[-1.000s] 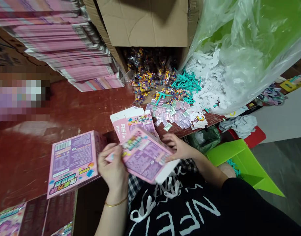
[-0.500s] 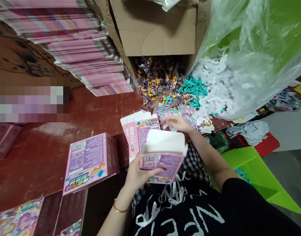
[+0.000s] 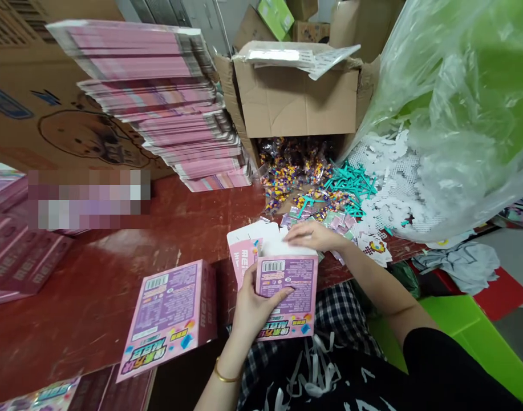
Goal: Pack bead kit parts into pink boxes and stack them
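Note:
My left hand (image 3: 256, 308) grips a pink and purple cardboard box (image 3: 287, 297), thumb across its printed face and fingers round its left side. The box tilts above my lap with its open end away from me. At that end, my right hand (image 3: 315, 235) has its fingers bent together over the white flap (image 3: 272, 245); what they hold, if anything, is hidden. Behind the held box, another pink carton (image 3: 240, 251) lies partly covered on the table. Small flat sachets (image 3: 340, 222) are spread just beyond my right hand.
A closed pink box (image 3: 167, 314) stands at the red table's (image 3: 158, 240) near edge. Stacked flat cartons (image 3: 158, 114) rise behind. A cardboard carton (image 3: 299, 103) spills bags of colored beads (image 3: 282, 177). Teal plastic pieces (image 3: 351, 182) and white pegboards (image 3: 393, 182) lie right, beside plastic sheeting (image 3: 462, 114).
My right hand has moved from the sachets to the open end of the box. The box has tipped so its printed face shows more. The head view has shifted upward and left.

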`<state>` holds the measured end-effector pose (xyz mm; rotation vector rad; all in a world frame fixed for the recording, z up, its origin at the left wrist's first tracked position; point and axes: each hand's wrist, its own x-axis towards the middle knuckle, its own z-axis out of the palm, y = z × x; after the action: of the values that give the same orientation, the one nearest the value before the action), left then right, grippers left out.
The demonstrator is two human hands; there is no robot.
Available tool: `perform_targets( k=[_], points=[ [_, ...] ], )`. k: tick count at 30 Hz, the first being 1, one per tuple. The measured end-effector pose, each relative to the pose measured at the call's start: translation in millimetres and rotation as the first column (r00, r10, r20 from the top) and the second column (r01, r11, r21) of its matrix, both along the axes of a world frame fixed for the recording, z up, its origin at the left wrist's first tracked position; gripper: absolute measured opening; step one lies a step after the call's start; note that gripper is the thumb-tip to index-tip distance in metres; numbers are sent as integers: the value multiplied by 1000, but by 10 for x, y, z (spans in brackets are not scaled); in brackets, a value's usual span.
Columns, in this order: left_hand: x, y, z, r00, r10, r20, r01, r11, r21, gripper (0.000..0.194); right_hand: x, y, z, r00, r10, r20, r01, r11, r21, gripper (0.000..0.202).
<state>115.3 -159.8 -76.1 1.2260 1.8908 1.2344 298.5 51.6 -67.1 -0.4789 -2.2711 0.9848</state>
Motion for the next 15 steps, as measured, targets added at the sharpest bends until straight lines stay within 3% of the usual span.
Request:
perform_targets(
  k=[2,4,5,7,10,15],
  points=[
    [-89,39,-53,998,43,41,-42,999,-16,81,-55,272,-15,950,-293,102,295,956,2,33],
    [-191,63,-145,995,84,59,-83,996,-16,79,-95,632,-73,780,-576,245,580,812,61,36],
    [-235,73,-197,994,96,43,-96,995,6,79,-122,806,-111,708,-633,312,639,763,100,36],
    [-294,89,-293,990,117,-79,-111,991,74,81,-214,1081,-198,651,-646,399,644,748,162,35],
    [-319,99,-380,933,131,-334,-101,989,106,86,-471,1262,-338,588,-619,521,578,772,266,30],
    [-349,87,-427,928,89,-363,-97,995,-4,93,-960,1265,-504,469,-537,701,408,836,366,21]
  ],
)
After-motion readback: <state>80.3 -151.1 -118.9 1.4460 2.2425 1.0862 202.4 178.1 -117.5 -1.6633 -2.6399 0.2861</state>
